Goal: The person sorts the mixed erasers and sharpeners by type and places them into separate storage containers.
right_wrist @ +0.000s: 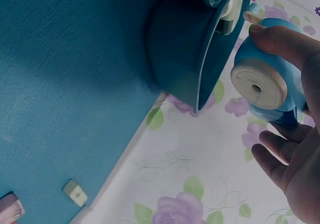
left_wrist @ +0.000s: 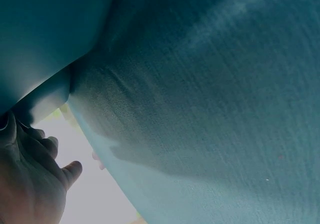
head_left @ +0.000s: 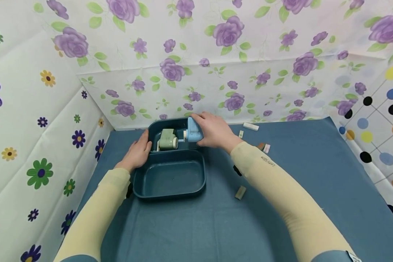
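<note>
My right hand (head_left: 214,130) grips a blue pencil sharpener (head_left: 194,130) with a crank, over the right end of the back dark-teal bin (head_left: 155,125). In the right wrist view, the thumb lies across the top of the sharpener (right_wrist: 265,79), whose pale round face has a hole in its middle. A green pencil sharpener (head_left: 167,139) with a cream knob sits inside the back bin, left of the blue one. My left hand (head_left: 138,152) rests against the left wall of that bin, fingers extended along it; its palm (left_wrist: 30,184) shows in the left wrist view.
A second teal bin (head_left: 170,193) stands directly in front. Several erasers lie to the right: a white one (head_left: 250,126), a small pale one (head_left: 241,134), a pink one (head_left: 266,148) and a greenish one (head_left: 240,193). Flowered sheets (head_left: 196,80) rise behind the blue table (head_left: 196,233).
</note>
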The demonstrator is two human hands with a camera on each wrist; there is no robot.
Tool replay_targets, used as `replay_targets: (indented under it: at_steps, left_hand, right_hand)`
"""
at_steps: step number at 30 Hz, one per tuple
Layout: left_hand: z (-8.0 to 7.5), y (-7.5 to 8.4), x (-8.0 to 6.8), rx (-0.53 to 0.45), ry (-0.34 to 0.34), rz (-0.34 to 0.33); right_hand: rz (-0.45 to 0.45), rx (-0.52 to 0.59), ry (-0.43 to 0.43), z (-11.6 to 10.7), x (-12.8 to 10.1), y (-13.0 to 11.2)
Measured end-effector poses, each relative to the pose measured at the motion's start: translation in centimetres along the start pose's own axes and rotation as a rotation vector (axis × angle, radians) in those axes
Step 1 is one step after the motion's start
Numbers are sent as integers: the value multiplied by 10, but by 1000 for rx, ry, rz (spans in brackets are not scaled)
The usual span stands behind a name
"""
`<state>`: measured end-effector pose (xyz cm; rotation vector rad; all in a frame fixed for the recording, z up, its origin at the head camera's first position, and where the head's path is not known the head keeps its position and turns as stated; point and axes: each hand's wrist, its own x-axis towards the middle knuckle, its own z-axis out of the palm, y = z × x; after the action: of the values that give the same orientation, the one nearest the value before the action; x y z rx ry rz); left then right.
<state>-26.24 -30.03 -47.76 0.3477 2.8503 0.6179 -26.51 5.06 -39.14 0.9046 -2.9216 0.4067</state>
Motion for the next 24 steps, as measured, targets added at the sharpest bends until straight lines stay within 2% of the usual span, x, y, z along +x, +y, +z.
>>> replay_targets:
  at_steps: [11, 24]
  left_hand:
    - [-1, 1, 0, -3, -4, -3]
    - [0, 1, 1, 9, 1, -1]
  right_hand:
    - [14, -9, -12, 7, 7, 3]
    - [103, 38, -25, 13, 15, 10]
